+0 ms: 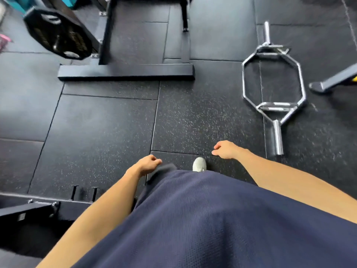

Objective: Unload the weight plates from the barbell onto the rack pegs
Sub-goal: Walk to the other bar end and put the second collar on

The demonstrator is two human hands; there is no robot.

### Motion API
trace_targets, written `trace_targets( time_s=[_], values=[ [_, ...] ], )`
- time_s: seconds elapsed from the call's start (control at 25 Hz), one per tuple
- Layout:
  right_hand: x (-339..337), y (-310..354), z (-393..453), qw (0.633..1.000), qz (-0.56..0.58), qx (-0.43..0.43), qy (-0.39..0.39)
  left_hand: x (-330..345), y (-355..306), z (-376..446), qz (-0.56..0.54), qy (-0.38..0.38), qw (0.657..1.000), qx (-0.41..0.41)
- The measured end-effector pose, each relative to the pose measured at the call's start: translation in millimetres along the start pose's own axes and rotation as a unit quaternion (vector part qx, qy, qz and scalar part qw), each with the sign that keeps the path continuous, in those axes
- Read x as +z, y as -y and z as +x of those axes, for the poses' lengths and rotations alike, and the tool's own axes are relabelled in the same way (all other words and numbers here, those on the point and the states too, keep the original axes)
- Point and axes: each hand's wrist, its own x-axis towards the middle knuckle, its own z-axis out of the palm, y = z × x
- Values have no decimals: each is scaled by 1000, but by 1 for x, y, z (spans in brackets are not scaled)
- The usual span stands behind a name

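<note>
A black weight plate (58, 34) hangs on a peg of the black rack (125, 71) at the upper left, blurred by motion. A chrome hex bar (273, 89) lies flat on the rubber floor at the right, with both sleeves bare. My left hand (148, 164) hangs by my hip with loosely curled fingers and holds nothing. My right hand (225, 149) hangs over the floor left of the bar's near sleeve, fingers loosely curled, also empty. No loaded barbell is in view.
Black speckled rubber tiles (108, 136) cover the floor. A dark metal frame base (34, 207) with bolts sits at the lower left. Another grey frame foot (334, 80) juts in at the right edge. My white shoe (199, 164) shows below my blue shirt.
</note>
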Motion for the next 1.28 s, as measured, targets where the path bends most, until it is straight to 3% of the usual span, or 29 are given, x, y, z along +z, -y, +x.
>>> trace_targets(
  time_s=[0.2,0.44,0.72,1.12,1.28],
  values=[
    [-79,97,76,990,-118,-65,49,-47,5,37,-125,-34,989,-77],
    [-124,241,177,957,-244,-131,86,-116,35,103,-185,17,976,-116],
    [-167,451,265,916,-337,-203,79,-294,89,165,-259,-73,952,-144],
    [-144,699,341,853,-416,-289,125,-431,185,205,-367,-100,907,-181],
    [-126,813,389,830,-442,-308,143,-516,244,236,-392,-113,889,-206]
  ],
)
